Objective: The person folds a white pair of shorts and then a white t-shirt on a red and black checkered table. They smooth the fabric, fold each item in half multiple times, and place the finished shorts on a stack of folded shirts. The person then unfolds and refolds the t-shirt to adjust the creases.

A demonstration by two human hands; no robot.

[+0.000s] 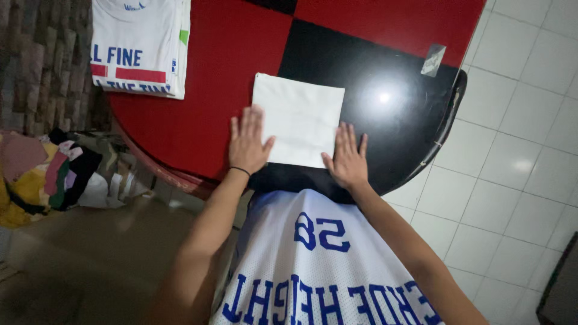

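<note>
A folded white cloth (299,115) lies flat on the round red and black table (223,90). My left hand (247,142) rests flat on its near left corner, fingers spread, with a thin black band on the wrist. My right hand (347,159) presses flat on the near right corner, fingers apart. Neither hand grips anything. Below my arms hangs the white mesh jersey with blue print (313,265) that I wear.
A folded white shirt with blue and red print (139,45) lies at the table's far left. A pile of mixed coloured clothes (42,174) sits on the left by a stone wall. White floor tiles (524,144) spread to the right.
</note>
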